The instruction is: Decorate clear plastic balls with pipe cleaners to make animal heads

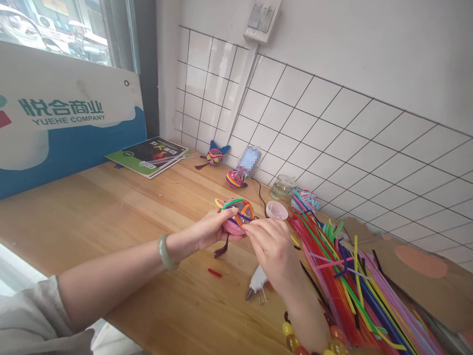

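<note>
My left hand point(211, 228) is closed around a small round pipe-cleaner craft point(233, 228) with pink, green, orange and yellow bands and an uncovered greyish part. Its thumb lies over the top, beside a dark purple pipe cleaner point(244, 217) that crosses the craft. A dark tassel point(221, 248) hangs below. At the craft's right side, my right hand point(272, 246) pinches at the purple pipe cleaner's end; the fingers partly hide the exact grip. Under the right hand lies a white glue gun point(257, 282), nozzle toward me. A short red pipe-cleaner piece point(215, 272) rests nearby.
Bundled colourful pipe cleaners point(343, 281) cover the right side, beside cardboard point(414, 276). Along the wall stand finished crafts point(215, 156), a phone point(250, 160), a glass jar point(283, 187) and a pink bowl point(277, 211). A book point(150, 157) lies at the back left.
</note>
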Tool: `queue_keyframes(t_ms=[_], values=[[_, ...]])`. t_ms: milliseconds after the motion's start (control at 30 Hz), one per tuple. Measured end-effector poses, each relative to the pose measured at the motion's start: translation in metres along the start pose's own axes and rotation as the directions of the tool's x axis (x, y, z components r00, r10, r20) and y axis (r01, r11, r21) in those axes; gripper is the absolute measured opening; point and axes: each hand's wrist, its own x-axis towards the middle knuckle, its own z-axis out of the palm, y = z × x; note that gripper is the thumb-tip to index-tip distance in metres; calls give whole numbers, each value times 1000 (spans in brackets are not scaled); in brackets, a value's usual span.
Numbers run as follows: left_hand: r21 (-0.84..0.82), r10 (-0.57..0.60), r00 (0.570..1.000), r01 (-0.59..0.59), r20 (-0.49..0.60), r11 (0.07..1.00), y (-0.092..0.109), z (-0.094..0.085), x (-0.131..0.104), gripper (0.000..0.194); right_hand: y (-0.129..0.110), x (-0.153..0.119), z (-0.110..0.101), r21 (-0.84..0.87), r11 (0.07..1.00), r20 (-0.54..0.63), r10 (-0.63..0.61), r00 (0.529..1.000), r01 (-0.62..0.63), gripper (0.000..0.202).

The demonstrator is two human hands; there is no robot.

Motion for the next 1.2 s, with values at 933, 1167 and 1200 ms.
queue_keyframes(t_ms=[933,1167,1200], values=[[36,-107,982,102,155,994,3,-8,2,42,5,1,-17,91,995,-1,40,999,-39,11],[28,-149,972,147,181,989,3,-6,2,48,4,2,-19,112,992,3,61,998,-61,10],[28,-147,971,144,187,989,2,-6,2,49,4,2,-19,115,991,3,63,998,-63,10]])
